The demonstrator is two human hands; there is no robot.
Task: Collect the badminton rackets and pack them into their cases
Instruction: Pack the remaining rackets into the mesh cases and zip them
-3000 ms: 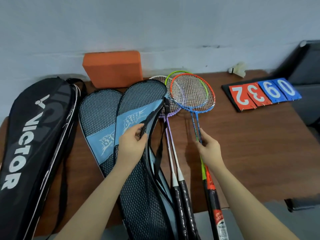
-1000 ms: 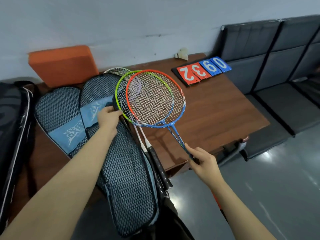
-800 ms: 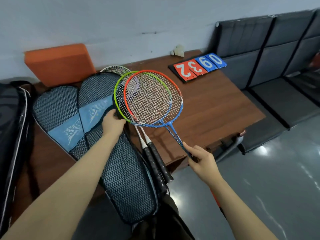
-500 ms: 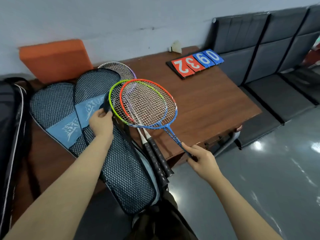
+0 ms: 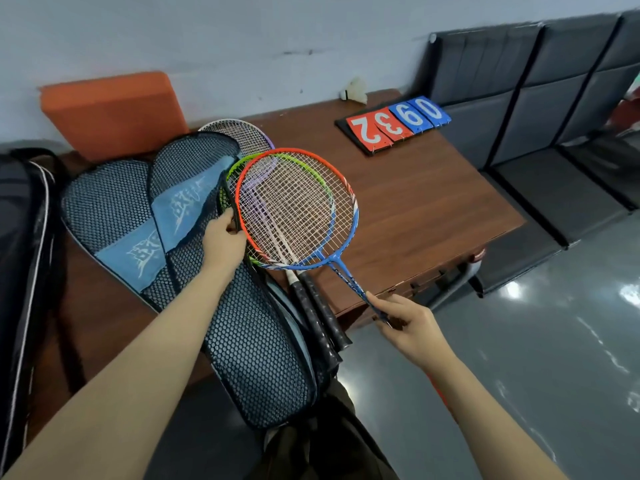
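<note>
Here my right hand [image 5: 403, 318] pinches the thin blue shaft of the orange-and-blue racket [image 5: 298, 209], thumb and curled fingers closed on it just below the throat, at about four o'clock from the strung head. The head is raised over the wooden table [image 5: 426, 209], tilted, with its orange rim toward eleven o'clock. Directly behind it, nearly aligned, sits the green-rimmed racket [image 5: 239, 166]; whether my right hand grasps that shaft as well I cannot tell.

My left hand [image 5: 225, 240] is at nine o'clock from those heads, fingers curled round the dark edge of the open mesh racket case [image 5: 249, 344], gripping it where the rims of the rackets meet the opening. That case runs from the table's near edge down toward six o'clock, overhanging it. A second mesh case [image 5: 114, 216] with a light blue panel lies beside it at ten o'clock, partly under it.

Two more rackets lie on the table beneath the raised pair: a purple-rimmed head [image 5: 242, 136] pokes out at twelve o'clock, and two black-wrapped handles [image 5: 322, 320] jut past the table's front edge at five o'clock.

At the far left edge lies a large black racket bag [image 5: 24, 258]. An orange foam block [image 5: 110, 112] leans on the wall at eleven o'clock. At one o'clock sit a flip scoreboard [image 5: 394, 124] and a white shuttlecock [image 5: 356, 91]. Black padded seats [image 5: 540, 109] line the right side.
</note>
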